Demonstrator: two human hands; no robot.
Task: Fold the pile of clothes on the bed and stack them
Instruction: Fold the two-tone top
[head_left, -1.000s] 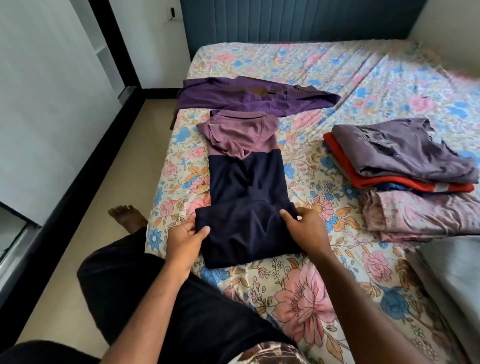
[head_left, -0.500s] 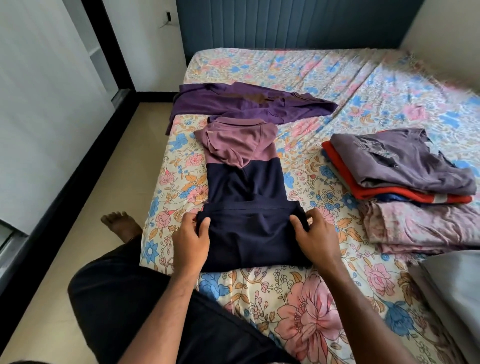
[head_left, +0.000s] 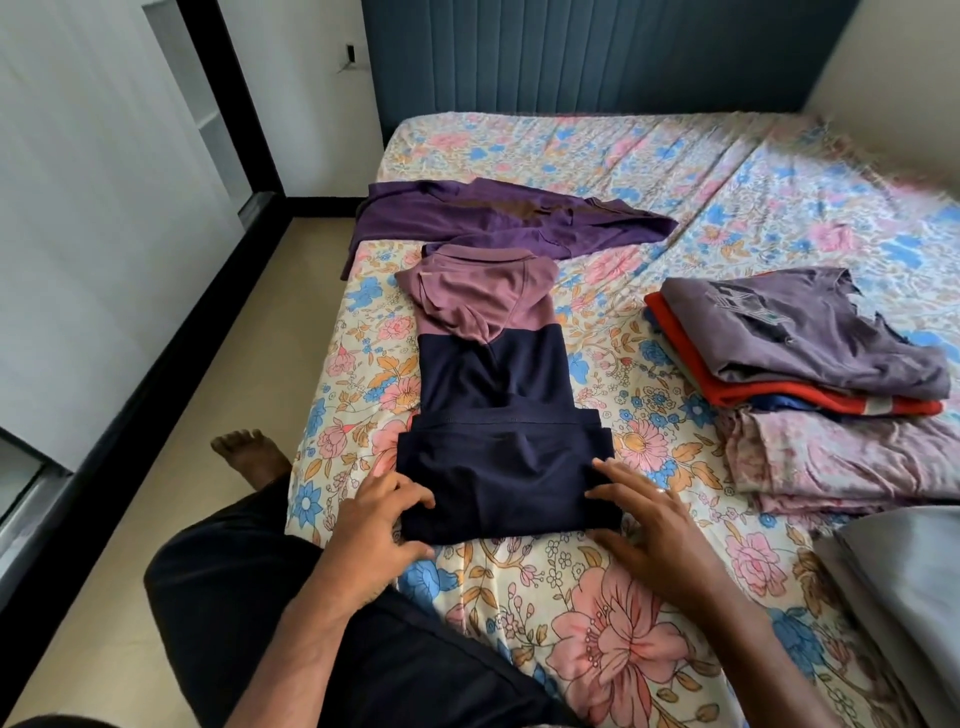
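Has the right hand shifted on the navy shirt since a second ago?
Yes. The right hand has slid from the folded navy shirt's upper right corner toward its near right corner, closer to the person; its fingers now lie flat there.

Bare sheet (head_left: 597, 291) between shirt (head_left: 493, 364) and stack (head_left: 800, 343) — passable.

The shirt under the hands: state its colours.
Navy blue lower part, mauve-pink collar and shoulders on the shirt; head view, the only one.
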